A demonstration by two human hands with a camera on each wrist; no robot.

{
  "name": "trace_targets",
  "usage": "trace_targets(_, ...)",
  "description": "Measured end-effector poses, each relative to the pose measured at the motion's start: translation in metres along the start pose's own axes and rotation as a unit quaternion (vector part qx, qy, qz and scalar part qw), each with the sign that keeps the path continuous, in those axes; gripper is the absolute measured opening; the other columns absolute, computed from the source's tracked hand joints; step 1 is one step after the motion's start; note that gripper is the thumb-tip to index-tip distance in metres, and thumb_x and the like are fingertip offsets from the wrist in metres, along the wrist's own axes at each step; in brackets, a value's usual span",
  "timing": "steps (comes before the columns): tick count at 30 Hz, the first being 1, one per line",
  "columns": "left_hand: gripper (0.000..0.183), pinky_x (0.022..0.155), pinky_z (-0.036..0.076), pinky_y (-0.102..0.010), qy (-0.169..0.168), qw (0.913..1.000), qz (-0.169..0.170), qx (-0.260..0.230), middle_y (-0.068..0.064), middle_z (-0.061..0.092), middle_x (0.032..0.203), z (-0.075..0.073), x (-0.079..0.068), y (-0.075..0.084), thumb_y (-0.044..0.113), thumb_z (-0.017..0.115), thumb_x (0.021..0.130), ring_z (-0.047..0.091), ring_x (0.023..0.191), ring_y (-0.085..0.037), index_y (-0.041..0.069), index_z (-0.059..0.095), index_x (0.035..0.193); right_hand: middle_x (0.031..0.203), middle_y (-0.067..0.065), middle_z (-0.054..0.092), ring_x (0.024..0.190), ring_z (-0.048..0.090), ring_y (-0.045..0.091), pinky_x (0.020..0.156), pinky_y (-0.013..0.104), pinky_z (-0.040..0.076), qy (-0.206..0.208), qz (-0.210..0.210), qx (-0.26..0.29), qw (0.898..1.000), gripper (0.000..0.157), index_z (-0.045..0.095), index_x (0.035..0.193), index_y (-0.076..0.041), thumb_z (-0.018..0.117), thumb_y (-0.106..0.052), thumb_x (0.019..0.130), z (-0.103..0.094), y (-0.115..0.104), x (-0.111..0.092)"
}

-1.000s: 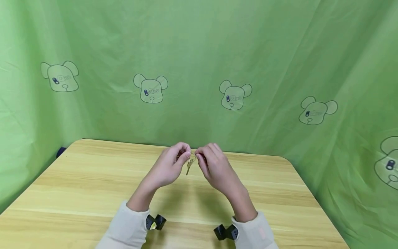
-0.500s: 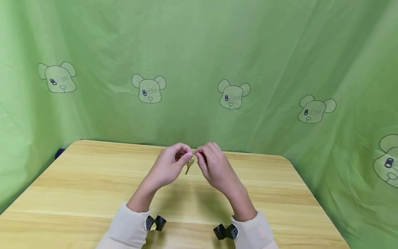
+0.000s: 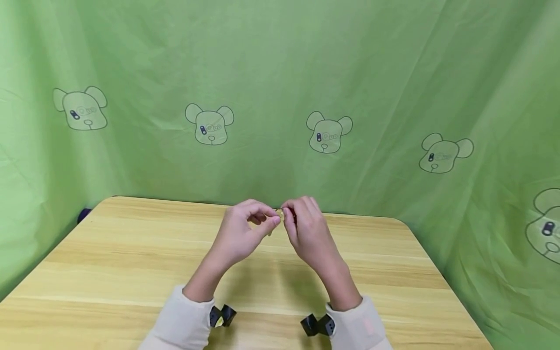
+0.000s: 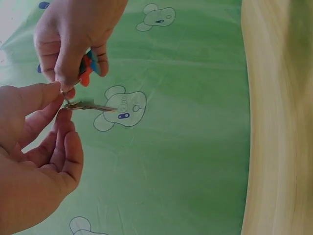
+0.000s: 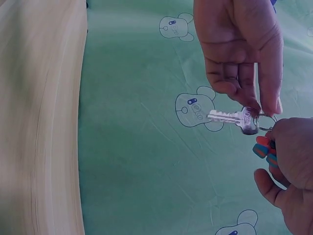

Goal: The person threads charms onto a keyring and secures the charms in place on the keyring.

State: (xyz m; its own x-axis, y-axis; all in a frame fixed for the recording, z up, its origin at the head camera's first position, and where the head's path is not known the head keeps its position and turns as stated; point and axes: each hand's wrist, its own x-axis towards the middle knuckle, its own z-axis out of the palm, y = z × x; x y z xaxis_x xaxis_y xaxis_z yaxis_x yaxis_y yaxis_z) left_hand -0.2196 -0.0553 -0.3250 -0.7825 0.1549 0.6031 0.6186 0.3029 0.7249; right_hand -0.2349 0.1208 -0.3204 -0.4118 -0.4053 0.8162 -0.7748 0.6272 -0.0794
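Observation:
Both hands meet above the table's far side. My left hand (image 3: 239, 232) pinches with thumb and fingertips at the head of a silver-looking key (image 5: 250, 121), right where it meets a thin metal key ring (image 5: 268, 129). The key's toothed blade sticks out sideways in both wrist views; in the head view the left thumb hides most of it. My right hand (image 3: 309, 236) pinches the ring's other side. Under its curled fingers is a small orange-and-blue piece (image 5: 261, 150), partly covered, its kind unclear. Whether the ring's coils are spread apart cannot be made out.
A light wood-grain table (image 3: 131, 253) with rounded far corners lies below the hands. Green cloth (image 3: 271, 63) printed with bear heads hangs behind and at both sides. A black wrist camera (image 3: 222, 316) sits at each pale sleeve cuff.
The left hand has shifted slightly right, its fingers reaching further toward the right hand. The key, earlier hanging in sight between the hands, is now mostly behind the left thumb in the head view.

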Motion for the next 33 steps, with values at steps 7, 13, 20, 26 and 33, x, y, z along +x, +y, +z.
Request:
trace_targets(7,0.007,0.067,0.049,-0.026,0.018,0.9941,0.086,0.064,0.005,0.065,0.088,0.005,0.0003,-0.0029,0.019,0.072,0.086,0.056,0.078,-0.007,0.013,0.074,0.088,0.084,0.007,0.057,0.076,0.049,0.021,0.066,0.031,0.042,0.002,0.002,0.0,1.0,0.009,0.06,0.092,0.0,0.053,-0.005,0.094,0.0011,-0.0015,-0.0005)
trace_targets(13,0.006,0.068,0.045,-0.029,0.018,0.9861,0.137,0.092,0.004,0.062,0.089,0.0058,0.0007,-0.0054,0.016,0.068,0.089,0.05,0.079,-0.009,0.011,0.071,0.09,0.085,0.006,0.056,0.079,0.049,0.02,0.067,0.03,0.043,0.001,0.004,0.003,1.0,0.01,0.06,0.092,-0.002,0.051,-0.006,0.095,0.0006,-0.0022,-0.0003)
trace_targets(20,0.006,0.079,0.043,-0.029,0.008,0.9782,0.189,0.086,0.002,0.062,0.093,-0.0004,0.003,-0.0047,0.013,0.066,0.089,0.052,0.09,-0.014,0.008,0.07,0.091,0.084,0.005,0.055,0.078,0.049,0.02,0.067,0.03,0.041,0.009,0.01,0.031,0.999,0.01,0.06,0.091,-0.002,0.051,-0.005,0.095,-0.0027,-0.0052,0.002)
trace_targets(26,0.006,0.076,0.043,-0.027,0.012,0.9693,0.231,0.083,0.0,0.063,0.095,-0.0017,0.0042,-0.0043,0.009,0.068,0.087,0.052,0.091,-0.016,0.007,0.07,0.092,0.081,0.004,0.054,0.076,0.046,0.018,0.065,0.027,0.038,0.022,0.006,0.051,0.998,0.01,0.061,0.091,-0.001,0.051,-0.004,0.094,-0.0057,-0.0059,0.003)
trace_targets(33,0.005,0.076,0.041,-0.025,0.003,0.959,0.262,0.107,0.0,0.062,0.094,-0.0032,0.0052,-0.0048,0.007,0.069,0.086,0.05,0.088,-0.016,0.007,0.07,0.091,0.081,0.003,0.053,0.075,0.046,0.017,0.064,0.026,0.04,0.028,0.004,0.063,0.998,0.01,0.061,0.091,-0.002,0.051,-0.004,0.094,-0.0022,-0.0015,0.0011)
